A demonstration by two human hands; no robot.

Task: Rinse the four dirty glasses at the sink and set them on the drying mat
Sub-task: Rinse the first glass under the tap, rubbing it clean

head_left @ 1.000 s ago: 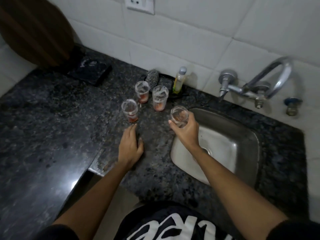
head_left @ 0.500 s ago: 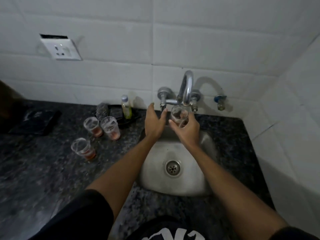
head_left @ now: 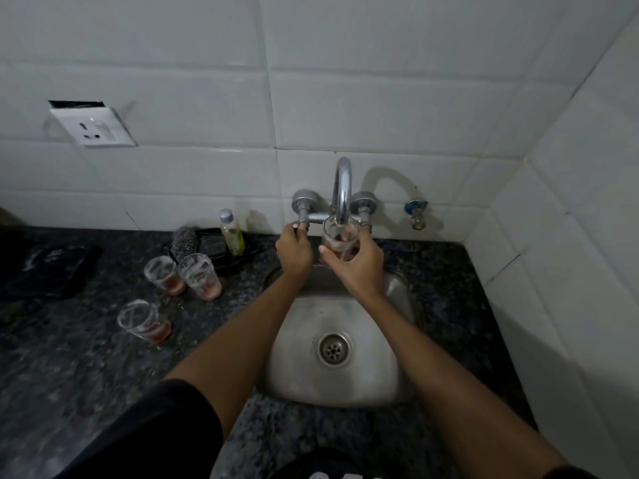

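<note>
A clear drinking glass with reddish dregs (head_left: 340,243) is gripped by the right hand (head_left: 359,262) under the curved chrome spout (head_left: 342,188), centre frame, above the steel sink (head_left: 397,371). The left tap handle (head_left: 301,221) is grasped by the left hand (head_left: 294,250). Three dirty clear glasses (head_left: 198,276) are left standing on the dark granite tabletop (head_left: 69,357) at centre left.

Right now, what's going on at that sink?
A person is rinsing glasses. The right hand holds one glass under the faucet spout, over the sink. The left hand grips the left tap handle; no water stream is clearly visible. Three dirty glasses with reddish residue wait upright on the counter to the left.
</note>
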